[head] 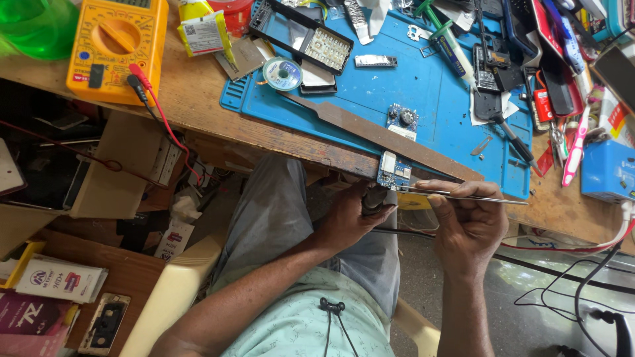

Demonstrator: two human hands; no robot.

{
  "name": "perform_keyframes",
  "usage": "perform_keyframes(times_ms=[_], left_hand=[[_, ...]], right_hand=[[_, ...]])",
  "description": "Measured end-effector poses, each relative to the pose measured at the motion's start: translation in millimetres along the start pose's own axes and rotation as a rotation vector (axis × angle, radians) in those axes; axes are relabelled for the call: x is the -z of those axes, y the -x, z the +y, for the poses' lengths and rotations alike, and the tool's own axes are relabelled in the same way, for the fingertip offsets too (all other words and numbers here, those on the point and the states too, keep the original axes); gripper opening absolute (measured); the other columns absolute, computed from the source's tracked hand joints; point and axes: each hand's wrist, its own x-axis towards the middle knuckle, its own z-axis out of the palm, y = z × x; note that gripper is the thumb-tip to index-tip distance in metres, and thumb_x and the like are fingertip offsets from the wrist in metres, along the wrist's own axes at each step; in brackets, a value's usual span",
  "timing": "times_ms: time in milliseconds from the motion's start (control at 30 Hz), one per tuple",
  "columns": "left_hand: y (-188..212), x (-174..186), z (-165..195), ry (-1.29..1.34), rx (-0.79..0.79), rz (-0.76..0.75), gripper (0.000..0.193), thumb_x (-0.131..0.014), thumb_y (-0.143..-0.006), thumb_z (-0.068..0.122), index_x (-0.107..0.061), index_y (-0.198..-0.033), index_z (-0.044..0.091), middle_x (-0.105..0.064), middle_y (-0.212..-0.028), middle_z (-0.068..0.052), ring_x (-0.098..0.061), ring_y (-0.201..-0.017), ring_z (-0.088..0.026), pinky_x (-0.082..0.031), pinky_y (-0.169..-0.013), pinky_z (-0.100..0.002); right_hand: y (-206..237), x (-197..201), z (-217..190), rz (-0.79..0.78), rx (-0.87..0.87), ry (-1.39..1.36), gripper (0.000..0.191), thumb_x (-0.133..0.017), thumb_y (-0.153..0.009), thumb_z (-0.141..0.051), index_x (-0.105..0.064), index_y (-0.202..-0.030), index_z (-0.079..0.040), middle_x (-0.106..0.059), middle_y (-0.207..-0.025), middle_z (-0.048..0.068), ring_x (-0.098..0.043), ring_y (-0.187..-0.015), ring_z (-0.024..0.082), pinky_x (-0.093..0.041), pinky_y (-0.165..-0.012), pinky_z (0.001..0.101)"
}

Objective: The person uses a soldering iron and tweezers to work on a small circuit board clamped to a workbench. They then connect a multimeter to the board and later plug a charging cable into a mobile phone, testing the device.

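My left hand (pixel 347 218) grips a dark cylindrical tool handle (pixel 374 199) just under the table's front edge; a thin dark cable trails from it toward the right. My right hand (pixel 466 221) pinches slim metal tweezers (pixel 463 195), which lie level, with one end close to a small blue circuit board (pixel 395 169) at the table edge. The two hands are almost touching, above my lap. A second small blue circuit board (pixel 401 119) lies on the blue work mat (pixel 430 86), behind a long brown flat strip (pixel 370 130) that runs slantwise across the mat.
A yellow multimeter (pixel 116 46) with red and black leads sits at the back left. A solder spool (pixel 282 73), a black parts tray (pixel 301 33), screwdrivers and phone parts crowd the mat. A blue box (pixel 607 170) stands at right. Cardboard boxes and papers lie under the table at left.
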Motion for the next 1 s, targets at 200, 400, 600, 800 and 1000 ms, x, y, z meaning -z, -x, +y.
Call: perform_keyframes(times_ms=[200, 400, 600, 800, 1000], left_hand=[[-0.6, -0.1, 1.7, 0.037, 0.014, -0.015, 0.036, -0.075, -0.097, 0.027, -0.062, -0.119, 0.001, -0.074, -0.103, -0.012, -0.076, -0.096, -0.025, -0.062, -0.083, -0.036], [-1.4, 0.8, 3.7, 0.049, 0.023, -0.023, 0.036, -0.075, -0.097, 0.026, -0.061, -0.118, 0.0, -0.073, -0.101, -0.013, -0.076, -0.094, -0.025, -0.062, -0.082, -0.036], [-1.3, 1.2, 5.3, 0.086, -0.013, -0.027, 0.031, -0.075, -0.097, 0.024, -0.062, -0.116, 0.002, -0.074, -0.1, -0.011, -0.076, -0.094, -0.023, -0.062, -0.082, -0.035], [-1.4, 1.8, 5.1, 0.08, -0.003, -0.029, 0.031, -0.075, -0.098, 0.024, -0.062, -0.115, 0.001, -0.072, -0.099, -0.011, -0.075, -0.092, -0.023, -0.061, -0.081, -0.036], [-1.6, 2.1, 3.8, 0.074, -0.022, -0.027, 0.033, -0.075, -0.097, 0.024, -0.061, -0.116, 0.001, -0.072, -0.099, -0.012, -0.074, -0.092, -0.024, -0.061, -0.081, -0.036]], right_hand=[[-0.2, 1.0, -0.8, 0.001, -0.016, -0.024, 0.024, -0.066, -0.107, 0.008, -0.049, -0.116, -0.006, -0.074, -0.112, 0.024, -0.075, -0.111, 0.027, -0.064, -0.098, 0.0344], [-0.5, 0.2, -3.3, 0.01, -0.016, 0.053, 0.024, -0.066, -0.106, 0.008, -0.048, -0.116, -0.006, -0.074, -0.111, 0.024, -0.075, -0.11, 0.026, -0.064, -0.097, 0.0324], [0.2, -0.6, -6.1, 0.004, -0.015, 0.085, 0.026, -0.066, -0.107, 0.005, -0.048, -0.121, -0.007, -0.074, -0.111, 0.024, -0.075, -0.11, 0.026, -0.065, -0.096, 0.0321], [0.6, -1.6, -7.6, -0.002, -0.004, 0.104, 0.027, -0.066, -0.107, 0.004, -0.047, -0.122, -0.007, -0.074, -0.111, 0.024, -0.075, -0.111, 0.026, -0.065, -0.096, 0.0318], [0.8, -2.6, -9.6, -0.01, 0.002, 0.108, 0.025, -0.067, -0.107, 0.004, -0.047, -0.118, -0.006, -0.074, -0.112, 0.024, -0.076, -0.11, 0.026, -0.065, -0.098, 0.0323]])
